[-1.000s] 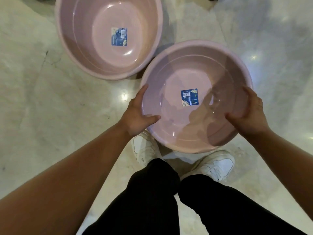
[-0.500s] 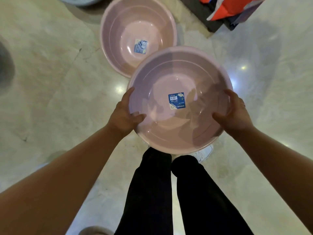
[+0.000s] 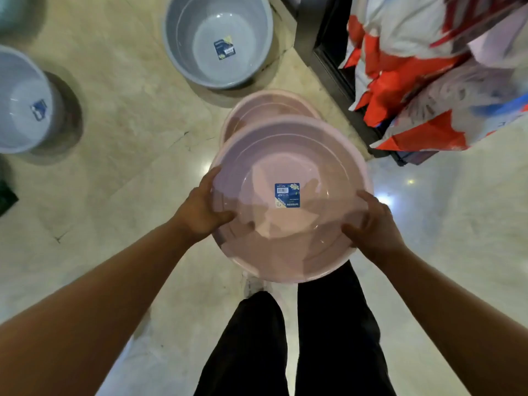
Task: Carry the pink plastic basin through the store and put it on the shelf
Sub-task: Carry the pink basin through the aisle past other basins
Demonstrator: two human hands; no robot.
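I hold a round pink plastic basin [image 3: 291, 155] level in front of me, above the floor, with a blue label on its inside bottom. My left hand [image 3: 201, 208] grips its left rim, thumb inside the bowl. My right hand [image 3: 375, 227] grips the right rim the same way. A second pink basin [image 3: 268, 105] lies on the floor just beyond, mostly hidden by the held one. No shelf board is plainly visible.
A grey basin [image 3: 218, 40] stands on the marble floor ahead, another grey basin [image 3: 24, 101] at the far left. A dark display base [image 3: 333, 67] with red and white packaged goods [image 3: 423, 78] juts in at the upper right. My black-trousered legs are below.
The pink basin has come up off the floor in both hands. The view has risen and moved forward, so the other pink basin slid under it and two grey basins came into sight.
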